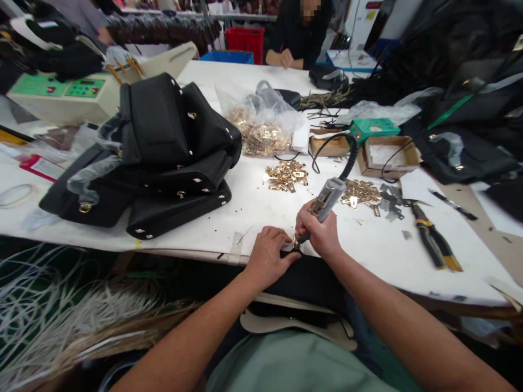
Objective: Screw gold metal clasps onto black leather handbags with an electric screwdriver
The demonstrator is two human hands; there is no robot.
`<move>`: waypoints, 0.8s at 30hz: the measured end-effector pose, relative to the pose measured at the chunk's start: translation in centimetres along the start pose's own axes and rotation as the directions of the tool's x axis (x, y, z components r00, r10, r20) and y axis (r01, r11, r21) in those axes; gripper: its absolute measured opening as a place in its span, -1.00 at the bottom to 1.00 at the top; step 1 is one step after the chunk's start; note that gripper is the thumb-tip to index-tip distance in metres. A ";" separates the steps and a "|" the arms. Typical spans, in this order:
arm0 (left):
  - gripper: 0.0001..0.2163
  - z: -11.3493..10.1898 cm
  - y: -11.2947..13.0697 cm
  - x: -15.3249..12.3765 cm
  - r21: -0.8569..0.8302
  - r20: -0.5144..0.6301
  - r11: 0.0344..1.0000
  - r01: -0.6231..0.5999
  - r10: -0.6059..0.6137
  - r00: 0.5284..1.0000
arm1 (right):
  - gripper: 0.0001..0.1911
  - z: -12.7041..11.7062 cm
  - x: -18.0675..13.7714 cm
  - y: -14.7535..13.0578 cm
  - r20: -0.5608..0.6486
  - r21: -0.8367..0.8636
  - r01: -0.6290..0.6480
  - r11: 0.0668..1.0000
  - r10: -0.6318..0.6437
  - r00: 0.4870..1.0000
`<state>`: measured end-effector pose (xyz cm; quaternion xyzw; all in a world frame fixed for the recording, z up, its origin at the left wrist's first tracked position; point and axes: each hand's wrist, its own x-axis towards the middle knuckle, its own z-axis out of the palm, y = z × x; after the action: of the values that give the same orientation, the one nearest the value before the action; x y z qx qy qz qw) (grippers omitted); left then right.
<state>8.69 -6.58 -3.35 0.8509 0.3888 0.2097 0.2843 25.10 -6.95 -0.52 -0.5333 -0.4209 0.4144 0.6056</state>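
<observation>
Head view: nearest, below the gray power tool (329,197), a black bag (312,275) lies across the wearer's lap against the edge of the white desk (368,256). Just below-left of the tool, the left hand (269,256) rests on the bag's upper edge, thumb and bent fingers beside a gold fitting (296,243); whether it pinches the fitting, I cannot tell. Wrapped around the tool, the right hand (321,231) grips it, its tip down at the fitting. Right of the tool lie yellow-and-black pliers (435,239); beside it, a pile of gold pieces (359,193); left of it, another gold heap (286,174). Farther left of the tool, black handbags (155,125) are stacked. Beyond the tool stand a green box (373,128) and, farthest, a red bin (245,41).
</observation>
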 end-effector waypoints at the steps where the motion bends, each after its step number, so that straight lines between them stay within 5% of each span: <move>1: -0.70 -0.2 0.1 0.0 0.009 0.006 1.000 -0.010 0.010 1.000 | -0.66 0.0 0.0 0.1 -0.011 0.005 -0.004 1.000 0.004 1.000; 7: -0.75 -1.2 1.4 -0.2 0.236 0.083 0.971 -0.033 0.013 0.996 | -0.54 0.0 0.3 -1.6 -0.158 0.006 0.021 1.000 -0.020 0.987; 11: -0.74 -1.4 2.0 -0.2 0.311 0.123 0.950 -0.023 -0.017 0.992 | -0.53 -1.3 1.6 -4.6 -0.225 -0.226 -0.042 0.973 -0.010 0.974; 17: -0.77 -1.7 2.3 -0.2 0.277 0.184 0.960 0.046 -0.100 0.978 | -0.66 -4.0 2.9 -3.3 -0.056 -0.748 -0.051 0.662 0.014 0.998; 24: -0.87 -2.8 2.6 -0.9 -0.030 0.209 0.963 0.269 -0.257 0.943 | -0.57 -4.2 2.2 0.5 0.126 -0.869 0.100 0.484 0.020 0.992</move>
<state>7.95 -7.75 0.37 0.7998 0.4614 0.0929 0.3726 29.75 -6.07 -1.17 -0.7311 -0.6204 0.1602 0.2345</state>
